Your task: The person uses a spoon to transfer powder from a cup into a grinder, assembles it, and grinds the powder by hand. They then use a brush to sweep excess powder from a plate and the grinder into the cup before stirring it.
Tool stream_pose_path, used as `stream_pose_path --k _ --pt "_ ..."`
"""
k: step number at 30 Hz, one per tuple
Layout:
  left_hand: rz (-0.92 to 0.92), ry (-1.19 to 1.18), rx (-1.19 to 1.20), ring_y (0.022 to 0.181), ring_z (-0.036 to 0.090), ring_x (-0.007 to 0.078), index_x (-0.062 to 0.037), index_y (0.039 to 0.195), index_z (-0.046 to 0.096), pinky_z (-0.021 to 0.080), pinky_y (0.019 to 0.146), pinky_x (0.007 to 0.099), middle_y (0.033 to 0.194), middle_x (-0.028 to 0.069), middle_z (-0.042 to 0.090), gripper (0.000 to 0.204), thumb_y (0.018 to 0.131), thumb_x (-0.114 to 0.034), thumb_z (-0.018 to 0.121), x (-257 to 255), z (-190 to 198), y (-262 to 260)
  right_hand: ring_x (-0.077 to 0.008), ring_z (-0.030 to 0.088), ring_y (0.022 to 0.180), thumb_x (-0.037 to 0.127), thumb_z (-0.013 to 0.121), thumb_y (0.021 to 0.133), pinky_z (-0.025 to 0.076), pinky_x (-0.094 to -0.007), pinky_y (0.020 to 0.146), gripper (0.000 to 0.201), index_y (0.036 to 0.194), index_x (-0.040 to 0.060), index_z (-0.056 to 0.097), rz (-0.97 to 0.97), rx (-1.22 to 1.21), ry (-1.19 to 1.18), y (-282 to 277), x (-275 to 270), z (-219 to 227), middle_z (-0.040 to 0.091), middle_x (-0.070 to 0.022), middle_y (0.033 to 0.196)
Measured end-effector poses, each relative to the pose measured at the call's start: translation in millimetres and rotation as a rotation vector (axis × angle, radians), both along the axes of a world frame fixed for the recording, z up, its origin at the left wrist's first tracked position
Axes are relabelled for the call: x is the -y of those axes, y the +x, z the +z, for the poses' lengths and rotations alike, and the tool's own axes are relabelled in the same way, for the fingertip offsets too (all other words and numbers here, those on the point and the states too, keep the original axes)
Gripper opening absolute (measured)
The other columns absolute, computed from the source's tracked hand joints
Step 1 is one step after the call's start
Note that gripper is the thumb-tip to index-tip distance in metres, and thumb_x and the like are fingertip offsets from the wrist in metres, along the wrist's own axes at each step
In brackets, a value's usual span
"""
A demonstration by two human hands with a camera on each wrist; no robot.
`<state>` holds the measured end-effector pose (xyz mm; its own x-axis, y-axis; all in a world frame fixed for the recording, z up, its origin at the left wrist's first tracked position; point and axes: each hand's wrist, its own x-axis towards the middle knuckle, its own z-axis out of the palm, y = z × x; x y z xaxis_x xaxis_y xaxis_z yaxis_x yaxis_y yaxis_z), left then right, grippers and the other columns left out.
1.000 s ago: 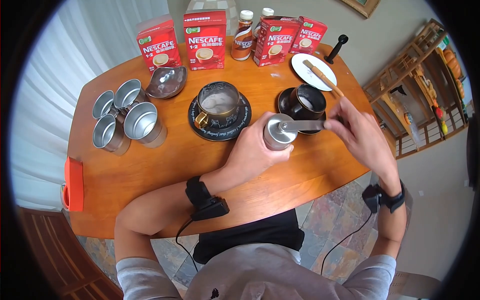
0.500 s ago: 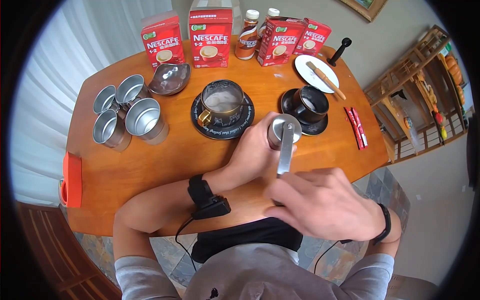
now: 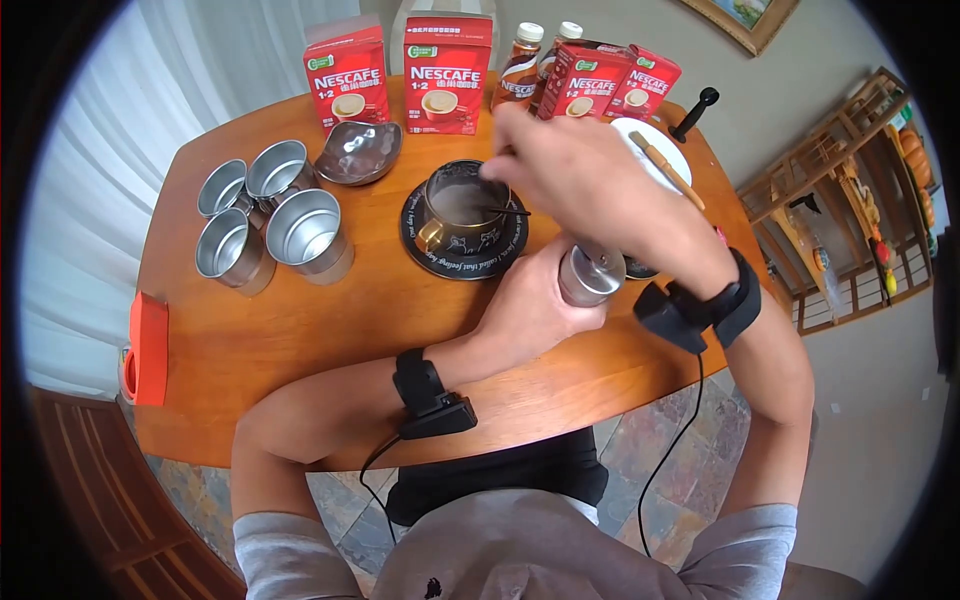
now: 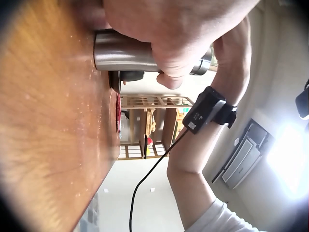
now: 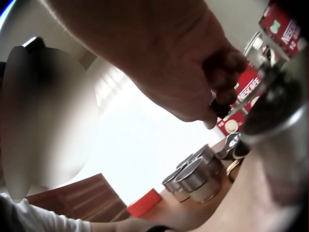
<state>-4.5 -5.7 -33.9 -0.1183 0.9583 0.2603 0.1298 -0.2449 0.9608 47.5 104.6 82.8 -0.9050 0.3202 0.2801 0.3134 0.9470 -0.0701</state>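
A steel hand grinder (image 3: 592,277) stands upright on the table, its cylinder (image 4: 125,52) resting on the wood in the left wrist view. The left hand (image 3: 530,302) wraps round its body. Above the grinder, the right hand (image 3: 575,178) reaches across to the far left side and covers most of the crank. In the right wrist view the right hand's (image 5: 183,63) curled fingers grip the dark crank knob (image 5: 221,108). Just left of the grinder, a black cup (image 3: 460,237) with a gold handle sits on a black saucer (image 3: 418,250), a dark stirrer in it.
Metal cups (image 3: 304,228) and a dark bowl (image 3: 360,152) stand on the left. Red boxes (image 3: 447,80) and bottles (image 3: 516,75) line the back. A brush (image 3: 668,170) lies on a white plate (image 3: 682,150); an orange-red object (image 3: 150,350) is at the left edge.
The right hand has swung the crank from the right, round the near side, to the far left. The left hand still holds the grinder in place. The head view has shifted slightly.
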Motion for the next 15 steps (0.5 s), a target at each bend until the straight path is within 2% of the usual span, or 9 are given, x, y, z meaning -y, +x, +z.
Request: stream_pose_path --k 1,4,5,8,9,12,15 --pt "-0.02 -0.04 -0.001 0.108 0.072 0.0205 0.0 0.124 0.061 0.054 0.096 0.0368 0.115 0.0143 0.074 0.053 0.079 -0.016 0.087 0 2 -2 -0.0381 0.07 0.072 0.032 0.066 0.105 0.052 -0.0488 0.065 0.029 0.111 0.0054 0.057 -0.036 -0.046 -0.065 4 -5 3 0.067 -0.0149 0.069" --pt "-0.03 -0.058 -0.077 0.104 0.072 0.0202 0.0001 0.123 0.061 0.055 0.094 0.0367 0.111 0.0136 0.074 0.053 0.079 -0.016 0.086 -1 4 1 -0.0342 0.07 0.069 0.031 0.064 0.106 0.051 -0.0471 0.063 0.026 0.114 0.0066 0.058 -0.102 -0.03 -0.13 21 1 12 0.067 -0.0136 0.068" --pt "-0.02 0.002 -0.074 0.101 0.073 0.0206 -0.0007 0.122 0.061 0.055 0.092 0.0368 0.109 0.0129 0.074 0.052 0.079 -0.016 0.087 0 2 4 -0.045 0.07 0.08 0.03 0.065 0.104 0.053 -0.0553 0.071 0.028 0.107 0.0032 0.057 -0.131 0.005 -0.141 24 12 20 0.071 -0.0211 0.079" --pt "-0.053 -0.046 -0.012 0.1 0.071 0.0193 -0.0006 0.121 0.061 0.055 0.092 0.0363 0.108 0.0113 0.073 0.051 0.079 -0.016 0.086 3 2 8 -0.0343 0.07 0.068 0.03 0.064 0.106 0.05 -0.0475 0.063 0.025 0.114 0.0071 0.058 -0.108 0.01 -0.056 27 3 8 0.066 -0.0125 0.067" --pt "-0.068 -0.061 0.011 0.101 0.07 0.0178 -0.0005 0.121 0.061 0.054 0.094 0.0356 0.108 0.0103 0.072 0.051 0.08 -0.015 0.086 3 4 6 -0.0367 0.07 0.07 0.03 0.063 0.106 0.05 -0.049 0.065 0.025 0.113 0.0065 0.058 -0.069 -0.039 -0.023 25 -4 1 0.068 -0.0134 0.067" --pt "-0.049 -0.035 0.015 0.102 0.068 0.017 -0.0008 0.122 0.06 0.053 0.095 0.0353 0.11 0.0098 0.071 0.051 0.08 -0.015 0.086 2 3 5 -0.0446 0.071 0.083 0.029 0.064 0.104 0.054 -0.054 0.076 0.028 0.109 0.0015 0.058 -0.016 0.014 -0.174 17 -4 8 0.072 -0.02 0.084" --pt "-0.028 -0.031 0.01 0.104 0.067 0.0179 -0.0013 0.124 0.059 0.052 0.096 0.0359 0.112 0.0102 0.07 0.053 0.08 -0.015 0.086 1 5 2 -0.0435 0.072 0.085 0.028 0.065 0.104 0.055 -0.0533 0.078 0.028 0.11 0.0016 0.059 -0.038 0.058 -0.2 10 -7 11 0.073 -0.02 0.086"
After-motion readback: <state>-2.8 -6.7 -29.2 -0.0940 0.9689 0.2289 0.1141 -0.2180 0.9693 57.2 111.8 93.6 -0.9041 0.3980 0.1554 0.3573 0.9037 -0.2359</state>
